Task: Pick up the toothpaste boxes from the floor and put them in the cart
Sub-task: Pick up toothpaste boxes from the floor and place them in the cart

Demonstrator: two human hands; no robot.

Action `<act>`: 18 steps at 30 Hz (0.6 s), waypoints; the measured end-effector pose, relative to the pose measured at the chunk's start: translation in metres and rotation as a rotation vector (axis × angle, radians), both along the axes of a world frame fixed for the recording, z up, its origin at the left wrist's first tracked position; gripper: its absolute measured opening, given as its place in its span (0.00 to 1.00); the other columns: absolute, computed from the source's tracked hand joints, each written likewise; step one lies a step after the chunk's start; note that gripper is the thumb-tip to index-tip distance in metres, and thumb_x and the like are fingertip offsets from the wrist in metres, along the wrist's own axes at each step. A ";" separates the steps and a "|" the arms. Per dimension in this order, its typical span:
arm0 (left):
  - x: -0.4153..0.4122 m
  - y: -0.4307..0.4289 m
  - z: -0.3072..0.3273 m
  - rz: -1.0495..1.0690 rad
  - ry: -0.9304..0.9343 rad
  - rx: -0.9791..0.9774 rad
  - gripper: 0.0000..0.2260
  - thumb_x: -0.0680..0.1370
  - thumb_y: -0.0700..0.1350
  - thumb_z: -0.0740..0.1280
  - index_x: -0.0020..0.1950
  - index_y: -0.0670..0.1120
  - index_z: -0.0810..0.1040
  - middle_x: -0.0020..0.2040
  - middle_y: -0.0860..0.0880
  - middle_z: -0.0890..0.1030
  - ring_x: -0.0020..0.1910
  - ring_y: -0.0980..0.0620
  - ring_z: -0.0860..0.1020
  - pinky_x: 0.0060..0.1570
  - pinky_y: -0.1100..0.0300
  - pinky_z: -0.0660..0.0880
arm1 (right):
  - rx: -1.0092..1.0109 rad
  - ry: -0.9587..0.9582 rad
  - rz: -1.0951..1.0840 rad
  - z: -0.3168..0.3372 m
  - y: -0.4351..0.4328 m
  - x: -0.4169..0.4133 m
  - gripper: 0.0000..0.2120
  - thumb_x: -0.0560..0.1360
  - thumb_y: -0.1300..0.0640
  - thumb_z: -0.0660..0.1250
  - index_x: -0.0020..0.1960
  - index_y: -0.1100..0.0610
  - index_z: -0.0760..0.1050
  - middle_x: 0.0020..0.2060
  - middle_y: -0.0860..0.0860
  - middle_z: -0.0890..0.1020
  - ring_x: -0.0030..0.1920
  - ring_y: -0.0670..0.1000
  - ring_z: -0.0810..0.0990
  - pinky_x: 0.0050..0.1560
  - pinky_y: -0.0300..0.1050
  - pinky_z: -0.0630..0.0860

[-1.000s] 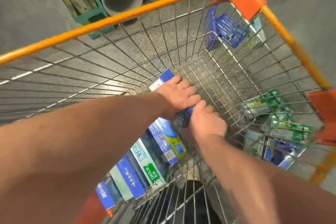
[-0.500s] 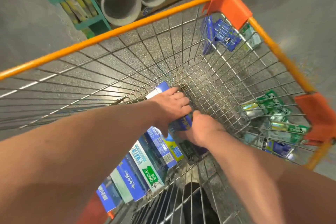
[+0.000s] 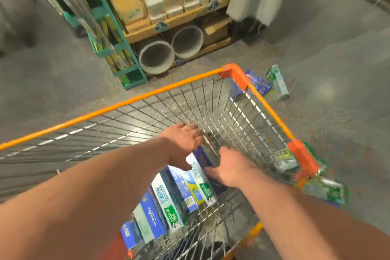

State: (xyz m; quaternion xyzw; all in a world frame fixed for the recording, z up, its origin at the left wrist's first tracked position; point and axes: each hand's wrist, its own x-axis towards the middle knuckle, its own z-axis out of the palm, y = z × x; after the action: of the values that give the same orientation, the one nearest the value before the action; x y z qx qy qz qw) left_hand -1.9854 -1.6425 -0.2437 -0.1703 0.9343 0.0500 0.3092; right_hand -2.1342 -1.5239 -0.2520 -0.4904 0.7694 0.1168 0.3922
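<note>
Our left hand lies flat and loose over the far end of the row of boxes standing on edge in the cart, gripping nothing, while our right hand, fingers spread, presses against the side of the last box without closing on it. Further right, the floor boxes lie beyond the cart's far right corner, long axes pointing away, with more blurred ones by the right rim, so we judge the right hand nearer.
</note>
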 end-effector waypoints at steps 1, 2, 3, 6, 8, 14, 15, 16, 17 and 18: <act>0.000 0.001 0.022 0.039 0.008 -0.002 0.44 0.72 0.64 0.72 0.81 0.47 0.58 0.81 0.45 0.60 0.80 0.44 0.58 0.77 0.47 0.58 | -0.037 0.005 0.013 0.019 -0.001 -0.005 0.35 0.68 0.29 0.67 0.63 0.55 0.70 0.58 0.55 0.79 0.58 0.58 0.79 0.54 0.51 0.77; 0.000 0.003 0.046 0.078 0.022 -0.004 0.43 0.72 0.63 0.73 0.80 0.47 0.61 0.79 0.46 0.63 0.77 0.45 0.63 0.74 0.48 0.64 | -0.074 0.009 0.019 0.039 -0.001 -0.010 0.36 0.68 0.29 0.67 0.63 0.54 0.70 0.60 0.55 0.79 0.60 0.58 0.79 0.56 0.51 0.77; -0.001 0.006 0.072 0.121 0.034 -0.009 0.40 0.72 0.63 0.73 0.78 0.48 0.63 0.77 0.47 0.66 0.74 0.45 0.67 0.70 0.49 0.69 | -0.108 0.009 0.029 0.061 0.000 -0.015 0.36 0.68 0.29 0.67 0.64 0.54 0.71 0.62 0.55 0.79 0.61 0.58 0.78 0.58 0.52 0.77; 0.001 0.026 0.143 0.247 0.057 -0.026 0.36 0.74 0.62 0.71 0.77 0.50 0.64 0.73 0.50 0.70 0.68 0.46 0.74 0.57 0.53 0.76 | -0.183 -0.009 0.046 0.127 0.013 -0.022 0.37 0.70 0.32 0.68 0.69 0.56 0.70 0.65 0.56 0.77 0.64 0.58 0.77 0.61 0.51 0.75; 0.002 0.043 0.181 0.288 0.063 -0.046 0.36 0.75 0.62 0.71 0.79 0.51 0.63 0.74 0.51 0.70 0.67 0.46 0.75 0.57 0.53 0.77 | -0.222 -0.006 0.036 0.165 0.030 -0.024 0.37 0.70 0.33 0.68 0.69 0.56 0.70 0.64 0.57 0.78 0.63 0.58 0.77 0.61 0.51 0.75; 0.009 0.094 0.260 0.293 0.125 -0.102 0.36 0.76 0.61 0.69 0.80 0.51 0.62 0.75 0.50 0.70 0.67 0.46 0.75 0.61 0.54 0.75 | -0.324 0.032 -0.038 0.236 0.097 -0.023 0.46 0.58 0.23 0.62 0.67 0.50 0.72 0.62 0.52 0.80 0.61 0.56 0.79 0.60 0.52 0.77; 0.010 0.104 0.269 0.274 0.148 -0.111 0.36 0.76 0.62 0.69 0.79 0.51 0.62 0.74 0.50 0.70 0.67 0.46 0.75 0.61 0.54 0.75 | -0.341 0.044 -0.061 0.248 0.113 -0.022 0.44 0.60 0.24 0.63 0.67 0.50 0.73 0.62 0.52 0.80 0.61 0.57 0.79 0.61 0.52 0.76; 0.009 0.113 0.279 0.255 0.172 -0.115 0.36 0.76 0.63 0.69 0.79 0.51 0.62 0.74 0.50 0.70 0.67 0.46 0.75 0.62 0.53 0.75 | -0.360 0.062 -0.078 0.260 0.131 -0.019 0.42 0.63 0.26 0.64 0.68 0.51 0.73 0.62 0.53 0.80 0.62 0.57 0.79 0.61 0.52 0.76; 0.007 0.124 0.288 0.232 0.195 -0.113 0.36 0.76 0.63 0.69 0.79 0.51 0.62 0.74 0.49 0.70 0.68 0.46 0.75 0.63 0.53 0.75 | -0.372 0.077 -0.092 0.270 0.148 -0.017 0.39 0.66 0.28 0.66 0.68 0.52 0.73 0.63 0.53 0.79 0.62 0.57 0.78 0.61 0.52 0.76; 0.005 0.136 0.297 0.211 0.211 -0.107 0.36 0.76 0.63 0.69 0.79 0.51 0.62 0.74 0.49 0.71 0.68 0.46 0.74 0.63 0.53 0.74 | -0.383 0.091 -0.106 0.279 0.167 -0.015 0.37 0.68 0.29 0.67 0.68 0.52 0.73 0.62 0.54 0.79 0.62 0.58 0.78 0.61 0.52 0.76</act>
State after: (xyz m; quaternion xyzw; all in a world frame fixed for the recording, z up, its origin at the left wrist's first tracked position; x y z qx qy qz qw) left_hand -1.9806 -1.5069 0.0534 -0.2776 0.9399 0.0498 0.1926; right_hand -2.1495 -1.3570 0.0272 -0.5093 0.8191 -0.0304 0.2622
